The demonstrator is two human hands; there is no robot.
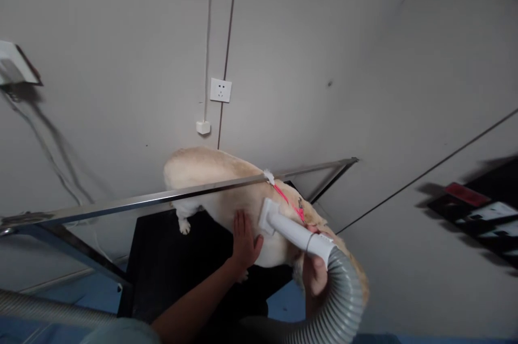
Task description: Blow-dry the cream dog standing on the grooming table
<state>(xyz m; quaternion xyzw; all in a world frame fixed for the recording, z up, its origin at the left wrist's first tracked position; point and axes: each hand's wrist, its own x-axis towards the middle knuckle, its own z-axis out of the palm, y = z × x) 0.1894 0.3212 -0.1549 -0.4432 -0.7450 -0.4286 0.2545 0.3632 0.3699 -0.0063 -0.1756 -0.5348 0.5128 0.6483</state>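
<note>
A cream-coloured dog (210,169) stands on a black table (162,263), its head end toward the right and partly hidden. My left hand (243,241) lies flat against the dog's side with fingers extended. My right hand (316,276) is wrapped around the white dryer nozzle (293,232), whose wide flat mouth touches or nearly touches the coat at the shoulder. From the nozzle, a grey ribbed hose (346,295) curves down to the bottom edge. A pink leash (286,197) runs from a metal bar to the dog's neck.
The metal bar (170,197) of the grooming frame crosses above the dog. Behind stands a grey wall with a socket (220,90) and a hanging white plug block (203,128). Dark racks (481,209) hang at right. Another hose (52,309) lies at lower left over blue floor.
</note>
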